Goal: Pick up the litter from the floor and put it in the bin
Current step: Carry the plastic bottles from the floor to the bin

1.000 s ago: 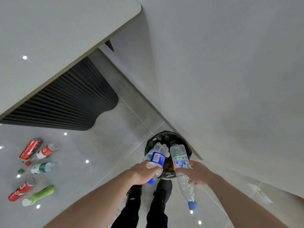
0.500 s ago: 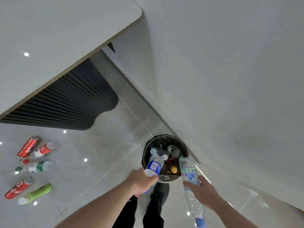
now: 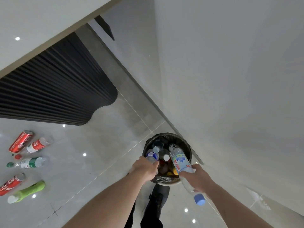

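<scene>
A round bin with a black liner stands on the floor against the wall, with several bottles inside. My left hand grips a small clear bottle with a blue label, its base pointing down into the bin's left side. My right hand holds a longer clear bottle with a pale blue label over the bin's right side; its blue cap points back toward me. More litter lies at the far left: a red can, a red-labelled bottle, a green-labelled bottle, another red can and a lime-green bottle.
A grey wall runs close along the bin's right side. A white tabletop on a dark ribbed base stands at the left. My dark shoes are just in front of the bin. Glossy grey tiles cover the floor.
Both hands have lowered their bottles further into the bin's opening. The right-hand bottle swung left from beside the rim to over the bin. The view has shifted a little.
</scene>
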Tool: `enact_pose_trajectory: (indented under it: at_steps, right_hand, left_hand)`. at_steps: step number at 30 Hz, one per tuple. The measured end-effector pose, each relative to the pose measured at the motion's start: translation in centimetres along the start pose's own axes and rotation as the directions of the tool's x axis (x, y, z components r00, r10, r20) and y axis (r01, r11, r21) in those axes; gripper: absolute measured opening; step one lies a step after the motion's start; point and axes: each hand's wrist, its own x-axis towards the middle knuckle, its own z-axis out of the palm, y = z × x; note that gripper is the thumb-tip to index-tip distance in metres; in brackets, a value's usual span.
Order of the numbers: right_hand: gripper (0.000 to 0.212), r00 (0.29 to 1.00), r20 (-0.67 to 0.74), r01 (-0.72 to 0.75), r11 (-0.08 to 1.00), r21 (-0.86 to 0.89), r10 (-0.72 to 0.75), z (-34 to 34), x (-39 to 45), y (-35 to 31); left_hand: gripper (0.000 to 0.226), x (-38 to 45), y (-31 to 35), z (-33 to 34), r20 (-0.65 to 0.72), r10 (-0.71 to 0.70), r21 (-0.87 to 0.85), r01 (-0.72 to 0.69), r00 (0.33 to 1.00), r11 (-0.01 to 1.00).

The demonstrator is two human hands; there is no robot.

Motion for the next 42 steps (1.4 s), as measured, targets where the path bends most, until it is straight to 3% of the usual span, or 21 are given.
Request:
enact_pose_trajectory:
  at_steps: [6, 11, 18, 23, 27, 35, 42]
  right_hand:
    - [0.065, 0.993, -0.097, 0.06, 0.995, -0.077, -0.068, 1.3, 2.4, -3.3]
    - [0.076, 0.976, -0.188, 0.073, 0.982, -0.175, -0.106, 2.0, 2.7, -4.5]
    - [0.071, 0.979, -0.168, 0.077, 0.976, -0.202, -0.112, 1.5, -1.8, -2.4]
    - [0.065, 0.977, -0.172, 0.091, 0.973, -0.212, -0.129, 0.2, -10.1, -1.5]
    - [0.067, 0.97, -0.149, 0.14, 0.94, -0.312, -0.194, -0.2, -19.0, -1.6]
    - [0.075, 0.894, -0.014, 0.365, 0.745, -0.559, -0.449, 2.5, -33.8, -1.2]
    - [0.08, 0.792, 0.115, 0.487, 0.506, -0.712, -0.6, 4.9, -40.9, -0.1]
  left_hand:
    - [0.06, 0.6, -1.9, 0.4, -0.018, 0.111, -0.055, -0.112, 0.994, 0.992]
    - [0.055, 0.0, -4.6, -0.6, 0.083, 0.195, -0.015, -0.194, 0.977, 0.981]
    - [0.057, -3.4, -7.5, -3.5, 0.121, 0.198, -0.037, -0.195, 0.973, 0.98]
    - [0.058, -9.7, -10.1, -7.3, 0.087, 0.235, 0.024, -0.238, 0.968, 0.971]
    - [0.055, -17.3, -13.2, -10.5, -0.046, 0.267, 0.111, -0.26, 0.963, 0.959]
    - [0.07, -33.2, -21.2, -9.8, -0.207, 0.201, 0.178, -0.165, 0.957, 0.97]
    - [0.071, -43.4, -27.7, -3.8, -0.348, 0.024, -0.018, -0.032, 0.937, 0.999]
